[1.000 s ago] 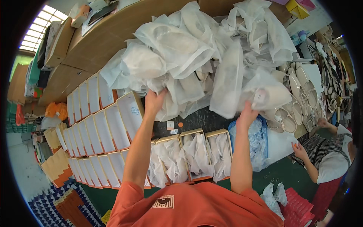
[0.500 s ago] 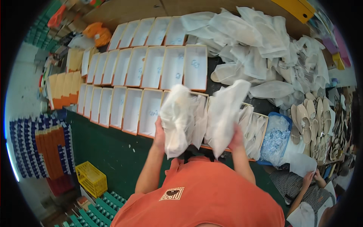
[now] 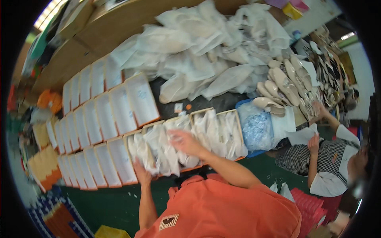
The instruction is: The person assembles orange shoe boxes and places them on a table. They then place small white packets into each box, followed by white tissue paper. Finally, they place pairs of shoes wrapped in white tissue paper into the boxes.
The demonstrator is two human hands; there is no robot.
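My left hand [image 3: 143, 173] is at the front edge of an open shoebox [image 3: 126, 139], beside the white-wrapped shoes [image 3: 139, 150] in it. Its fingers point up along the wrapping, and it grips nothing that I can see. Above another bundle of wrapped shoes [image 3: 160, 146], just to the right, hangs my right hand [image 3: 186, 143], slightly blurred, its fingers stretched leftward and apart. More wrapped shoes [image 3: 226, 133] fill the boxes to the right of it. Left of my left hand, a white-lined box [image 3: 121, 158] in the front row holds nothing.
Two more rows of open boxes [image 3: 141, 97] stand behind. A heap of wrapped shoes [image 3: 190, 35] covers the back. To the right are a blue tray [image 3: 258, 129] of small packets and bare beige shoes [image 3: 283, 81]. A co-worker [image 3: 327, 158] sits there holding white paper [image 3: 299, 137].
The two wrapped shoes that I held up are out of my hands, and wrapped shoes now lie in the front-row boxes there. My view has turned toward the right.
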